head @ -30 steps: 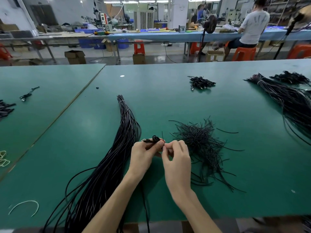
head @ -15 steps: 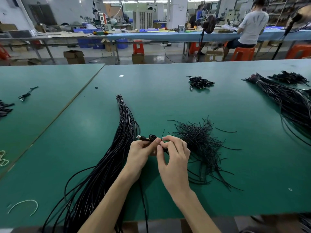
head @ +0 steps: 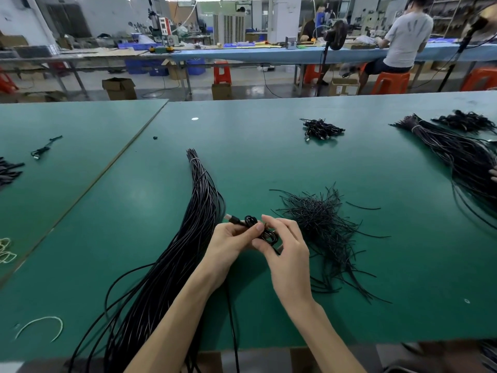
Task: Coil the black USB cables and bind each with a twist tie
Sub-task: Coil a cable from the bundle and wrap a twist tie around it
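Both hands meet over the green table (head: 269,157). My left hand (head: 228,240) grips a small coiled black USB cable (head: 251,222), its plug sticking out to the upper left. My right hand (head: 285,243) pinches the coil from the right, fingers curled round its loops. The cable's loose end hangs down between my forearms past the table's front edge. A long tied bundle of black USB cables (head: 188,238) lies just left of my hands. A heap of black twist ties (head: 322,227) lies just right of them.
A small pile of coiled cables (head: 321,129) sits at the far middle. Another long cable bundle (head: 462,162) and a dark pile (head: 465,121) lie far right. A white string (head: 40,325) lies at the near left. A person sits at a bench beyond.
My hands have shifted slightly toward me and the right fingers have moved over the coil. The cable's loops now show between both hands.
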Available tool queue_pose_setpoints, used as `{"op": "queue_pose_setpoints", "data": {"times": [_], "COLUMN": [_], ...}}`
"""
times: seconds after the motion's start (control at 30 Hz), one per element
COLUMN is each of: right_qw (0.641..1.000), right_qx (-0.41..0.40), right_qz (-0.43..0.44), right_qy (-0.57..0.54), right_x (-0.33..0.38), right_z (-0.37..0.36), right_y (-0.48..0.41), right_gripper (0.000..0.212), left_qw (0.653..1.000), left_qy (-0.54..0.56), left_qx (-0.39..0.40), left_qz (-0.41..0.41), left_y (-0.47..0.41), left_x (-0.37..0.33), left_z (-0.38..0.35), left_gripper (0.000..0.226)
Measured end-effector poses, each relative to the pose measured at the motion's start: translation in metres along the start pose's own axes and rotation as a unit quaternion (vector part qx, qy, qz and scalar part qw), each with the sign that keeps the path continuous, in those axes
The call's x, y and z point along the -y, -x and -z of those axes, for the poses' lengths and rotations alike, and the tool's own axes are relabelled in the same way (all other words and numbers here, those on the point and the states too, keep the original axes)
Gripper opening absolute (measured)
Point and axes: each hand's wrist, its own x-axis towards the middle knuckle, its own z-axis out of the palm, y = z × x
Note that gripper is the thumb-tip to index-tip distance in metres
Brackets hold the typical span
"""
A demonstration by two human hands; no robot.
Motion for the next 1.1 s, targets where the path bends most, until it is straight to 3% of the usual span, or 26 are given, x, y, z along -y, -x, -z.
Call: {"op": "queue_pose_setpoints", "data": {"times": [0.17,0.37,0.67,0.9,1.1], "right_qw": [1.000,0.997,0.991,0.990,0.977], "right_qx": [0.004,0.017,0.025,0.020,0.048], "right_qz": [-0.022,-0.054,-0.079,-0.089,-0.113], "right_qy": [0.008,-0.043,-0.103,-0.110,-0.174], "right_x": [-0.003,-0.005,-0.007,-0.008,-0.013], "right_z": [0.003,0.005,0.004,0.006,0.008], "right_y": [-0.002,-0.004,-0.003,-0.004,-0.004], "right_gripper": [0.047,0.033,0.028,0.012,0.012], "left_qw": [1.000,0.999,0.998,0.997,0.997], "left_qy": [0.009,0.032,0.055,0.042,0.035], "left_qx": [-0.002,-0.009,0.023,0.012,0.027], "left_qz": [-0.006,-0.030,-0.014,-0.055,-0.055], "left_y": [0.002,0.004,0.004,0.007,0.006], "left_x": [0.001,0.000,0.000,-0.002,-0.003], "left_z": [0.000,-0.002,-0.001,-0.005,-0.005], "left_gripper": [0.026,0.022,0.041,0.030,0.028]}}
